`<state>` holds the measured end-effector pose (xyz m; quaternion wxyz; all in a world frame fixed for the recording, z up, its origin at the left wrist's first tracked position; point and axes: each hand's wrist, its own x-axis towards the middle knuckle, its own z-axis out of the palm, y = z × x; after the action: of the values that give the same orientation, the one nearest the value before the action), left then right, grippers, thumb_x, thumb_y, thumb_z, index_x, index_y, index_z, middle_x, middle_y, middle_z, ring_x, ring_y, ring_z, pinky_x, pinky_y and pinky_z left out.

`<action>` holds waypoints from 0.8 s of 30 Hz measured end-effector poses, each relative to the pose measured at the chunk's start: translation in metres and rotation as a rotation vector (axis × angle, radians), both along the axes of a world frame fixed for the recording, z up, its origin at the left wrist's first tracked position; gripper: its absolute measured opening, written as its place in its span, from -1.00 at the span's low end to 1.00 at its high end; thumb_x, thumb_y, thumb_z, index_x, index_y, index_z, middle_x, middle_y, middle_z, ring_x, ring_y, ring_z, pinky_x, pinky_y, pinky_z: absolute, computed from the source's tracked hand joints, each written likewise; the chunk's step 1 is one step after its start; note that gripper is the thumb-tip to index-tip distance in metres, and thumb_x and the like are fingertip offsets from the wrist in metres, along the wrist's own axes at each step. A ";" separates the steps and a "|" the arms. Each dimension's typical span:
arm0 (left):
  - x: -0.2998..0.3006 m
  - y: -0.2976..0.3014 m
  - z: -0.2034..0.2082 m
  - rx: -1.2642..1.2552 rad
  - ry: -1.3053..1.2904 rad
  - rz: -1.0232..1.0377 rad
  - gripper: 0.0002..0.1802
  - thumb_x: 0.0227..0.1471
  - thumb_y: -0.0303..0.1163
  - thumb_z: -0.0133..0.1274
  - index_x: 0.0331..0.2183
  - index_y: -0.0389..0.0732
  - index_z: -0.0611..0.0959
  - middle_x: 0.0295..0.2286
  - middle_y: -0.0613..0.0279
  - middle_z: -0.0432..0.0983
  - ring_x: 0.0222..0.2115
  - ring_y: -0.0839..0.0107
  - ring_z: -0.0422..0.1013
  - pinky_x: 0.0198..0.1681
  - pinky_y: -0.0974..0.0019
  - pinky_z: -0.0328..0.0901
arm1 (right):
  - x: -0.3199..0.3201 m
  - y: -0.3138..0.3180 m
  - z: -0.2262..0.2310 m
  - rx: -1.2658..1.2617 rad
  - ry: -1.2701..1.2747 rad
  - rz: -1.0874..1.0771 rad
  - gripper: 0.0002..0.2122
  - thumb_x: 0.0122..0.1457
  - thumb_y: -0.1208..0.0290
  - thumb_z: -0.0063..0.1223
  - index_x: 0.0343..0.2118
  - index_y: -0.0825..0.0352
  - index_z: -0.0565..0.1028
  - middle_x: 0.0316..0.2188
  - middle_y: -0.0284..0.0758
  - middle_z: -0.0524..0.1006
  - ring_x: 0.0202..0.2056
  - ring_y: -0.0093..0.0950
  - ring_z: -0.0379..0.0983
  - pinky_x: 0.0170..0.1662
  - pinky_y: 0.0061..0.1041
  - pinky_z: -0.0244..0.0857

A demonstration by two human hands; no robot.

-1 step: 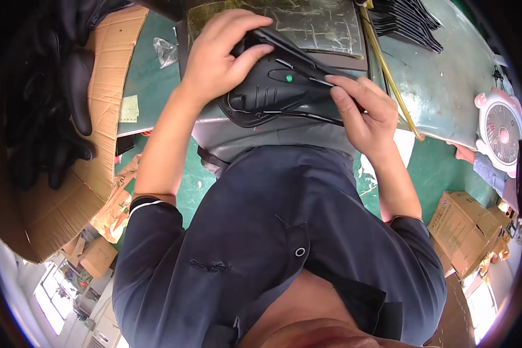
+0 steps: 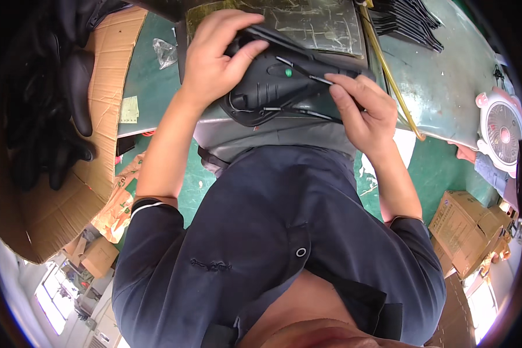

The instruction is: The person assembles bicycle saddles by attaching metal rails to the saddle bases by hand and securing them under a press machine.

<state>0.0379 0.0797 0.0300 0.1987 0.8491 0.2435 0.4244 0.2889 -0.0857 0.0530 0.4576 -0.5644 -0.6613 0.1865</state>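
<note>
A black bicycle saddle (image 2: 260,95) lies bottom side up in front of me at the table's near edge. Its underside shows a green dot and moulded ribs. My left hand (image 2: 214,61) grips the broad left end, thumb on top and fingers over the far rim. Thin black metal rails (image 2: 319,79) run along the underside to the right. With thumb and fingers, my right hand (image 2: 366,107) pinches the rails near the narrow end. Where the rails' right ends sit is hidden by that hand.
A tape-covered board (image 2: 325,29) lies behind the saddle. Bent black rods (image 2: 409,26) are stacked at far right, beyond a yellow tube (image 2: 391,78). A cardboard box (image 2: 113,64) of black saddles stands at left. A fan (image 2: 501,133) is at right.
The saddle and my left hand have shifted slightly to the left. My right hand stays almost in place, still pinching the rails.
</note>
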 end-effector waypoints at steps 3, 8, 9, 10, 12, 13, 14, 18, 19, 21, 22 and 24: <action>0.001 -0.017 -0.003 -0.009 -0.104 0.115 -0.67 0.20 -0.41 0.34 -0.01 -0.25 0.73 -0.11 0.11 0.68 -0.11 0.23 0.59 0.05 0.27 0.43 | -0.004 0.016 -0.002 0.059 -0.046 0.008 -0.84 0.22 0.53 0.38 -0.14 0.31 0.74 -0.61 -0.33 0.46 -0.58 -0.48 0.37 -0.47 -0.48 0.25; 0.011 -0.026 -0.010 -0.328 -0.304 0.231 -0.74 0.40 -0.42 0.07 0.01 -0.37 0.66 -0.04 0.06 0.64 -0.02 0.30 0.53 0.13 0.32 0.33 | -0.011 0.039 -0.010 0.116 -0.076 0.026 -0.85 0.21 0.49 0.40 -0.16 0.29 0.75 -0.60 -0.35 0.48 -0.59 -0.46 0.39 -0.48 -0.44 0.30; 0.011 -0.025 -0.012 -0.378 -0.404 0.229 -0.73 0.46 -0.43 -0.01 0.01 -0.39 0.66 -0.06 0.09 0.65 -0.05 0.33 0.53 0.13 0.34 0.32 | -0.012 0.040 -0.010 0.113 -0.079 0.039 -0.84 0.21 0.48 0.41 -0.16 0.29 0.75 -0.60 -0.36 0.48 -0.60 -0.45 0.39 -0.49 -0.44 0.29; 0.011 -0.023 -0.018 -0.417 -0.408 0.230 -0.67 0.52 -0.46 -0.17 0.00 -0.42 0.66 -0.03 0.11 0.67 -0.02 0.37 0.52 0.16 0.34 0.31 | -0.013 0.040 -0.010 0.111 -0.082 0.047 -0.84 0.20 0.47 0.42 -0.16 0.28 0.75 -0.60 -0.36 0.47 -0.60 -0.45 0.39 -0.50 -0.44 0.29; 0.005 -0.026 -0.022 -0.460 -0.444 0.245 -0.73 0.46 -0.43 -0.03 -0.02 -0.40 0.67 -0.04 0.09 0.67 -0.03 0.32 0.54 0.13 0.32 0.35 | -0.013 0.038 -0.007 0.092 -0.099 0.057 -0.85 0.19 0.45 0.42 -0.18 0.27 0.75 -0.60 -0.37 0.48 -0.61 -0.43 0.40 -0.51 -0.43 0.30; 0.006 -0.026 -0.024 -0.502 -0.480 0.252 -0.75 0.40 -0.41 0.10 -0.03 -0.38 0.68 -0.06 0.06 0.67 -0.04 0.27 0.57 0.10 0.30 0.38 | -0.012 0.037 -0.005 0.076 -0.118 0.059 -0.86 0.19 0.43 0.43 -0.19 0.26 0.75 -0.59 -0.37 0.48 -0.61 -0.41 0.41 -0.52 -0.42 0.31; 0.006 -0.024 -0.026 -0.498 -0.482 0.246 -0.75 0.40 -0.41 0.10 -0.03 -0.38 0.68 -0.06 0.06 0.67 -0.04 0.27 0.57 0.10 0.30 0.38 | -0.012 0.038 -0.004 0.081 -0.121 0.055 -0.86 0.19 0.43 0.43 -0.19 0.26 0.75 -0.59 -0.37 0.48 -0.61 -0.41 0.41 -0.52 -0.42 0.31; 0.012 -0.020 -0.028 -0.391 -0.510 0.170 -0.73 0.47 -0.42 -0.03 -0.03 -0.36 0.70 -0.10 0.15 0.71 -0.09 0.44 0.55 0.07 0.38 0.38 | -0.018 0.038 -0.002 0.159 -0.257 0.087 -0.88 0.18 0.37 0.43 -0.25 0.22 0.74 -0.58 -0.39 0.50 -0.61 -0.34 0.45 -0.54 -0.38 0.34; 0.012 -0.023 -0.027 -0.383 -0.471 0.205 -0.67 0.52 -0.42 -0.14 -0.04 -0.39 0.69 -0.10 0.16 0.71 -0.09 0.48 0.53 0.07 0.40 0.37 | -0.022 0.039 -0.002 0.157 -0.266 0.092 -0.89 0.18 0.35 0.42 -0.27 0.21 0.74 -0.57 -0.40 0.51 -0.60 -0.32 0.47 -0.54 -0.37 0.34; 0.012 -0.017 -0.031 -0.353 -0.443 0.217 -0.69 0.51 -0.42 -0.10 -0.04 -0.38 0.70 -0.10 0.16 0.71 -0.09 0.47 0.54 0.07 0.41 0.37 | -0.019 0.048 0.000 0.169 -0.258 0.048 -0.90 0.18 0.37 0.42 -0.26 0.21 0.74 -0.58 -0.39 0.52 -0.60 -0.34 0.47 -0.53 -0.37 0.34; 0.012 -0.017 -0.032 -0.345 -0.444 0.225 -0.69 0.51 -0.42 -0.10 -0.04 -0.38 0.70 -0.11 0.16 0.71 -0.11 0.49 0.53 0.06 0.41 0.37 | -0.014 0.048 0.004 0.146 -0.199 0.040 -0.90 0.19 0.38 0.42 -0.26 0.21 0.74 -0.57 -0.38 0.52 -0.59 -0.35 0.48 -0.53 -0.37 0.34; 0.011 -0.023 -0.030 -0.354 -0.461 0.240 -0.69 0.51 -0.41 -0.10 -0.04 -0.37 0.70 -0.12 0.20 0.72 -0.20 0.55 0.49 -0.03 0.46 0.36 | -0.009 0.042 0.012 0.076 -0.133 0.034 -0.90 0.19 0.41 0.41 -0.26 0.24 0.75 -0.56 -0.35 0.53 -0.58 -0.36 0.48 -0.50 -0.38 0.35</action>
<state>0.0492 0.0570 0.0002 0.3419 0.6481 0.3606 0.5771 0.2798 -0.0438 0.0653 0.4304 -0.5463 -0.7065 0.1309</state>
